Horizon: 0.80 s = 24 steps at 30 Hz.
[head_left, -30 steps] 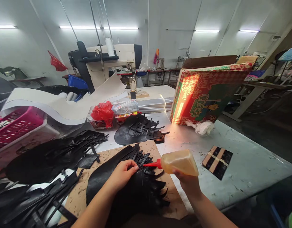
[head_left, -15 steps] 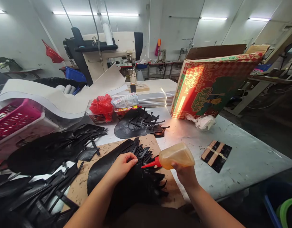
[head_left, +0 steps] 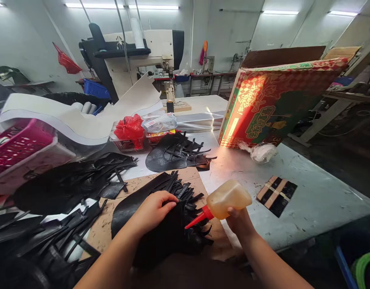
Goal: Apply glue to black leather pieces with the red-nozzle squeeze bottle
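Observation:
My right hand [head_left: 240,221] grips a squeeze bottle [head_left: 228,198] of amber liquid, tilted so that its red nozzle [head_left: 200,218] points down and left. The nozzle tip is at the right edge of a black leather piece [head_left: 161,224]; whether it touches cannot be made out. With thumb and forefinger together, my left hand [head_left: 157,208] pinches that piece near its upper edge. Many thin black strips [head_left: 185,192] fringe the piece on its far and right sides. Beneath it lies a brown board [head_left: 112,212] with dark marks.
Other strapped leather pieces [head_left: 169,154] lie beyond and to the left. A taped black-and-tan pad [head_left: 277,196] rests at right, before a red carton [head_left: 275,104]. A pink basket [head_left: 25,140], a red bag [head_left: 130,127] and a sewing machine [head_left: 143,50] stand around the table.
The bottle has shifted toward me along the leather's edge, its nozzle now lower and angled more steeply. My left hand keeps its pinch. The view has moved slightly.

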Available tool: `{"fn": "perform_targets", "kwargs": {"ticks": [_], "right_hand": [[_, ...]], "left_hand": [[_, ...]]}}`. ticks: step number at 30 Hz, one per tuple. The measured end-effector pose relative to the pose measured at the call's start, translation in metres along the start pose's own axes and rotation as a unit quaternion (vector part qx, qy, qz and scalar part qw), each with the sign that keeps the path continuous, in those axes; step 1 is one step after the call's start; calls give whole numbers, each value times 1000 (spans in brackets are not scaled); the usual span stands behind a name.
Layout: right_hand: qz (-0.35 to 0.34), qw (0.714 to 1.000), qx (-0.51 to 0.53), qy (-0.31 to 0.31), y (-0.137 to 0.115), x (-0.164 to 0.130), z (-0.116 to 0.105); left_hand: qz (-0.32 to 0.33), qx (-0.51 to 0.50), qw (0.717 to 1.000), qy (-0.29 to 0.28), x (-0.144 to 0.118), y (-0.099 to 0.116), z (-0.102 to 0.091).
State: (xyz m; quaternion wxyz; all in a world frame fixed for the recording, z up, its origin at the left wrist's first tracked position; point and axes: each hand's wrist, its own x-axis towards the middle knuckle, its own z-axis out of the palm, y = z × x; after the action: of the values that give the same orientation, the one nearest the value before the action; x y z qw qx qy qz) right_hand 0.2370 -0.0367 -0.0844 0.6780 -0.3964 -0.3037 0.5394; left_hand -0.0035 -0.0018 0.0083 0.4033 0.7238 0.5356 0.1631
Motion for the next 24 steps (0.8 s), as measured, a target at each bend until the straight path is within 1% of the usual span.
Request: {"fn": "perform_targets", "kwargs": {"ticks": [1, 2, 3, 4, 6, 7, 9, 13, 18, 24], "right_hand": [[-2, 1000, 20, 2, -4, 4, 1], [-3, 999, 36, 3, -9, 10, 3], [-5, 999, 47, 1, -13, 17, 5], [-8, 999, 53, -4, -18, 24, 8], [-20, 998, 59, -26, -25, 41, 16], [-26, 997, 60, -39, -28, 49, 21], [-35, 996, 61, -61, -30, 63, 32], [-32, 993, 79, -76, -25, 85, 54], [4, 990, 119, -79, -11, 104, 71], [32, 988, 132, -79, -3, 114, 81]], "left_hand": [[16, 58, 998, -1, 2, 1, -6], [15, 124, 992, 6, 7, 1, -14], [-4, 186, 982, 20, 13, 0, -21], [-40, 236, 970, 38, 20, -2, -27], [-112, 296, 947, 63, 37, -11, -36], [-134, 305, 940, 67, 44, -17, -38], [-154, 309, 936, 71, 55, -29, -36], [-157, 309, 934, 92, 58, -44, -24], [-150, 307, 934, 106, 53, -43, -18], [-150, 316, 927, 132, 56, -39, -15]]}}
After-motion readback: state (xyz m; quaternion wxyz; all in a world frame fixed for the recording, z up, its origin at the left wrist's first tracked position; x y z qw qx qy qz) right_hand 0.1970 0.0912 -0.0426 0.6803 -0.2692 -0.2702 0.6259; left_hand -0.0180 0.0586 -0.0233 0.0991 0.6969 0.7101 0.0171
